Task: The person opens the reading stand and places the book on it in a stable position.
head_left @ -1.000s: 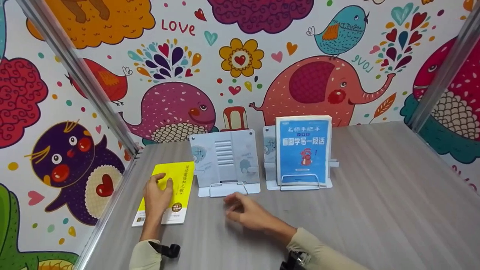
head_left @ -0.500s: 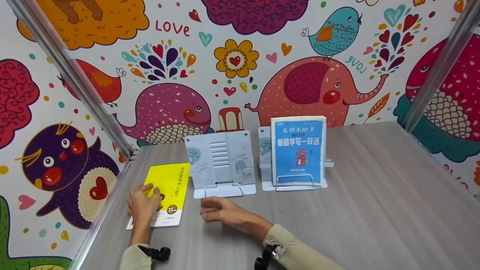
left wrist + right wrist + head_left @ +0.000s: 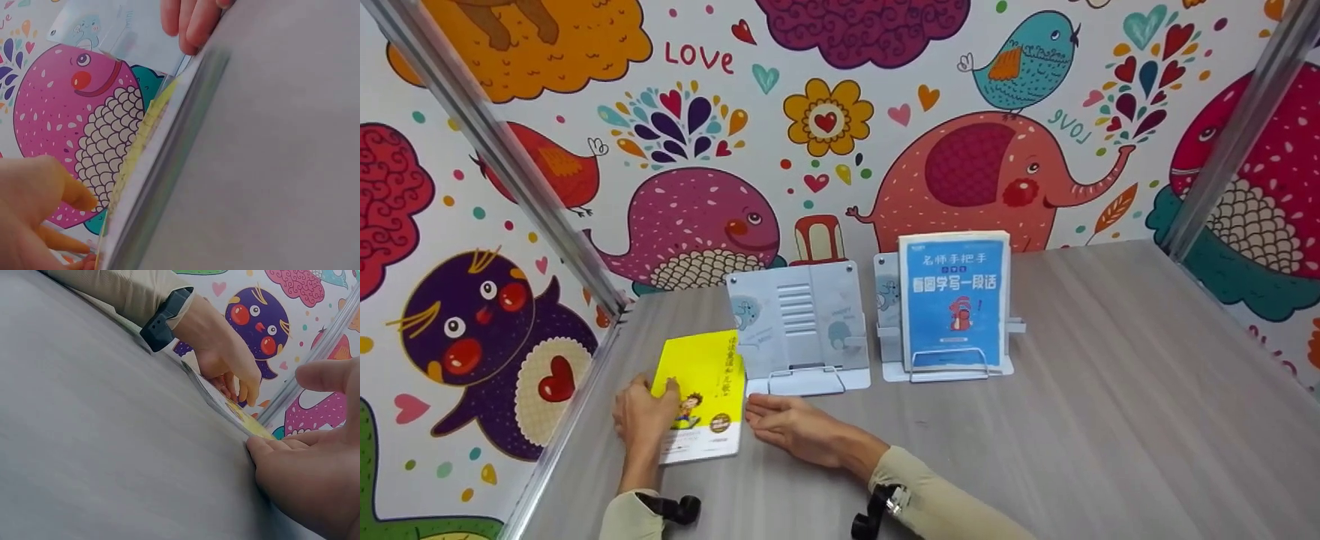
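A yellow book (image 3: 706,397) with a white lower band lies on the table, left of the left metal book stand (image 3: 802,330). My left hand (image 3: 645,412) is at its left edge, the thumb over the cover and the curled fingers along the edge, holding it. In the right wrist view, the left hand (image 3: 228,360) bends down over the book (image 3: 242,416). My right hand (image 3: 802,431) has nearly straight fingers, their tips beside the book's right edge. In the left wrist view, the right fingertips (image 3: 191,22) are close to the book's page edge (image 3: 146,174).
A blue book (image 3: 956,300) stands upright on the right book stand (image 3: 889,300), behind its wire holder. Wood-grain table (image 3: 1095,390) extends to the right. A wall with cartoon animals (image 3: 697,217) and metal posts (image 3: 502,150) borders the table.
My left hand has moved down and left to the yellow book's edge. The right hand has come left toward the book. The book has turned slightly and shifted right, nearer the left stand.
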The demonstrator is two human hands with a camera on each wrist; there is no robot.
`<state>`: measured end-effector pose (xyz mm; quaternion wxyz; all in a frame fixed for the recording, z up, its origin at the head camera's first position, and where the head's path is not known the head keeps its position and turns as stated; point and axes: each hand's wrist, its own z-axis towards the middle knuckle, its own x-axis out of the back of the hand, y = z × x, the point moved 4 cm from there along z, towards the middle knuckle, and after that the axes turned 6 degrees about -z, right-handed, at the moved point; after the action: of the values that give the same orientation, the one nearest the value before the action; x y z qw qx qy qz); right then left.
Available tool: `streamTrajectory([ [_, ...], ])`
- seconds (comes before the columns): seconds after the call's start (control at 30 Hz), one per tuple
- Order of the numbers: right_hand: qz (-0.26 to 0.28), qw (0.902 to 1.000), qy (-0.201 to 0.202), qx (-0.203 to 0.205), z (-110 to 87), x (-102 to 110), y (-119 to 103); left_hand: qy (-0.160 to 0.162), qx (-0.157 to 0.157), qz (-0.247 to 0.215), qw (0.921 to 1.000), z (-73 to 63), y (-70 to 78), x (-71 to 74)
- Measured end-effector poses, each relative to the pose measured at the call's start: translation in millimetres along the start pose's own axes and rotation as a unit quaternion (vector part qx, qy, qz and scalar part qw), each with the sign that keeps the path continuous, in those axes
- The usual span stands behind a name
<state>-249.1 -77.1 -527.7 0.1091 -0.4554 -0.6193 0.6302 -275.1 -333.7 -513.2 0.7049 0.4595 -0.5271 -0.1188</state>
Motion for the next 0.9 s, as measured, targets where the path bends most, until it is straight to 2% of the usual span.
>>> streamTrajectory([
  [0.23, -0.01, 0.9999, -0.009, 0.002, 1.0, 3.0, 1.5, -0.011, 0.012, 0.032, 0.9993, -6.3, 3.8, -6.9],
  [0.5, -0.014, 0.9996, -0.021, 0.01, 1.2, 1.8, 1.9, -0.008, 0.015, 0.022, 0.9996, -4.3, -1.1, -5.3],
  [0.6, -0.02, 0.9991, -0.035, 0.012, 2.1, 0.3, 1.1, 0.01, 0.022, -0.005, 0.9997, -2.8, -3.3, -1.6],
  [0.7, -0.029, 0.9986, -0.043, 0.008, 3.5, -0.4, 0.0, 0.038, 0.025, -0.052, 0.9976, -2.4, -4.3, 2.7],
  [0.9, -0.036, 0.9981, -0.049, 0.008, 5.1, 0.1, -1.2, 0.087, 0.035, -0.151, 0.984, -1.9, -4.2, 7.6],
])
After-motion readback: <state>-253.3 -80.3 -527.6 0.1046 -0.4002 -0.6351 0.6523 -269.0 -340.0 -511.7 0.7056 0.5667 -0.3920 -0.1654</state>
